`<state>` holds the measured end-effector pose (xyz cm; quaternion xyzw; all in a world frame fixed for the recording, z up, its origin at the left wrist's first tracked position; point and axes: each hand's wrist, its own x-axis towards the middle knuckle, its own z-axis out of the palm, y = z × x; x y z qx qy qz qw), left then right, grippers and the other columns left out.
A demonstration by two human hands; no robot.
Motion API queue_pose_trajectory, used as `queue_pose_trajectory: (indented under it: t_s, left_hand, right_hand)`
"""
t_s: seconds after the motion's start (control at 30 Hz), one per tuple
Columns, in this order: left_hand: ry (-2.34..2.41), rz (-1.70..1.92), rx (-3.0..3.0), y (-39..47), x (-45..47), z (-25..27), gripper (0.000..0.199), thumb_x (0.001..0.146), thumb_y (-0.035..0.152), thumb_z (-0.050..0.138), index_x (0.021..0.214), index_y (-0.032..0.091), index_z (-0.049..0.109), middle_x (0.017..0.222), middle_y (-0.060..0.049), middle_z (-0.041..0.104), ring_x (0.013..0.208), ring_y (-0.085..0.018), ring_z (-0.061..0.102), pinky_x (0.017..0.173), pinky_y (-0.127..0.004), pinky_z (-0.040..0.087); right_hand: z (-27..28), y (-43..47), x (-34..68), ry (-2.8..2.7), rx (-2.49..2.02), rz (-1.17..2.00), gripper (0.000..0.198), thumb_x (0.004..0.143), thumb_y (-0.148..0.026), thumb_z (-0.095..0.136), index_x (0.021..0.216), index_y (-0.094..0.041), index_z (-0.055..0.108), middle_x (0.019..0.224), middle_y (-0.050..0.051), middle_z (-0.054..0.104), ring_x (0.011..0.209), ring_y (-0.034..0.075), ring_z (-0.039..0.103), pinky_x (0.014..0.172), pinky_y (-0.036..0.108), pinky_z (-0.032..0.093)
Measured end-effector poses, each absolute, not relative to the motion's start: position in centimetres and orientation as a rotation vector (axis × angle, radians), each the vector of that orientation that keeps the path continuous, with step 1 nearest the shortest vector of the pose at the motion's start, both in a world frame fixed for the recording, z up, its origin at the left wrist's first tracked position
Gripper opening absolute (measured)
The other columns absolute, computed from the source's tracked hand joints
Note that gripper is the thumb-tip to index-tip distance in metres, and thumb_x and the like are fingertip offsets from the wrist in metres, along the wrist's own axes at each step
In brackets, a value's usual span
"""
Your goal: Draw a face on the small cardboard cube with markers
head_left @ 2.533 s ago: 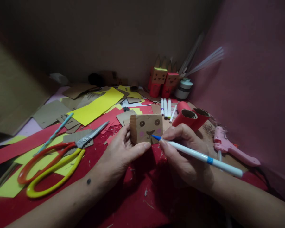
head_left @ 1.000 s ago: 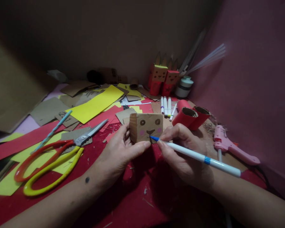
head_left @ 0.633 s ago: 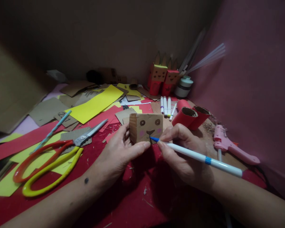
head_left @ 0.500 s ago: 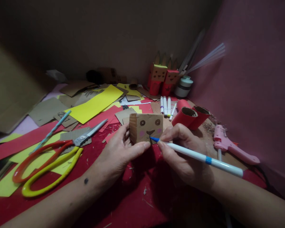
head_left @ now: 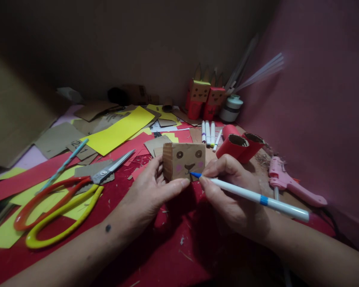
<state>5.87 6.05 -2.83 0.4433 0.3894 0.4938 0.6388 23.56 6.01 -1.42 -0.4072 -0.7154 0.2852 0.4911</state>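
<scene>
A small cardboard box (head_left: 184,159) with a drawn animal face shows two dark eyes, a nose, pink cheeks and a thin mouth line. My left hand (head_left: 149,191) grips it by its left side, the thumb along the bottom edge and the other fingers partly hidden behind. In a pinch, my right hand (head_left: 230,191) holds a white marker (head_left: 242,190) with a blue tip and a blue band. The marker's tip is at the mouth line below the nose. Both hands are above a red cloth (head_left: 164,255).
Large scissors (head_left: 77,199) with red and yellow handles lie at left, among yellow paper (head_left: 116,131) and cardboard scraps. Behind are several markers (head_left: 208,133) and red tubes (head_left: 233,147). A pink glue gun (head_left: 293,183) lies at right. Decorated red figures (head_left: 197,95) stand at the back.
The marker's tip has shifted slightly right along the mouth line, and its rear end has moved a little right. The left hand and the box stay almost still.
</scene>
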Motion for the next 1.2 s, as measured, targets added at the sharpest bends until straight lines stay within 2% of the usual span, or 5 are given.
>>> queue_pose_trajectory:
  t_s: [0.43,0.67,0.8,0.93,1.2]
  left_hand:
    - [0.953,1.105,1.038,6.0,6.0,-2.5,0.06,0.079,0.03,0.082,0.134,0.022,0.057,0.136,-0.012,0.068,0.128,-0.034,0.062,0.104,-0.04,0.053]
    - [1.048,1.196,1.044,5.8,6.5,-2.4,0.081,0.061,0.039,0.09,0.135,0.021,0.061,0.118,-0.015,0.077,0.118,-0.042,0.067,0.102,-0.051,0.053]
    - [1.038,1.208,1.033,5.8,6.6,-2.5,0.084,0.059,0.039,0.09,0.136,0.021,0.061,0.114,-0.015,0.078,0.115,-0.042,0.068,0.102,-0.051,0.053]
    - [1.0,1.188,1.002,6.0,6.2,-2.5,0.078,0.064,0.037,0.089,0.136,0.02,0.061,0.119,-0.016,0.076,0.118,-0.041,0.067,0.101,-0.049,0.054]
    - [0.884,1.099,0.943,6.4,5.5,-3.0,0.054,0.079,0.025,0.082,0.129,0.024,0.062,0.134,-0.007,0.07,0.13,-0.031,0.06,0.103,-0.035,0.052]
  right_hand:
    - [-1.8,6.1,23.9,-1.653,-0.963,0.725,0.011,0.087,-0.022,0.058,0.079,-0.024,0.05,0.066,-0.001,0.058,0.049,0.012,0.047,0.045,0.027,0.037]
    - [-2.2,6.1,23.9,-1.6,-0.89,0.818,0.012,0.089,-0.02,0.059,0.081,-0.024,0.051,0.068,-0.002,0.056,0.054,0.013,0.046,0.05,0.029,0.037]
    - [-2.3,5.9,23.9,-1.581,-0.85,0.873,0.012,0.089,-0.019,0.06,0.083,-0.024,0.051,0.071,-0.002,0.058,0.058,0.013,0.049,0.053,0.029,0.038]
    - [-2.1,5.8,23.8,-1.584,-0.822,0.883,0.013,0.089,-0.017,0.059,0.083,-0.025,0.05,0.071,-0.002,0.057,0.058,0.013,0.048,0.052,0.028,0.038]
    - [-2.1,5.9,23.9,-1.658,-0.835,0.775,0.012,0.087,-0.017,0.059,0.084,-0.024,0.051,0.075,-0.001,0.058,0.054,0.012,0.047,0.048,0.027,0.036]
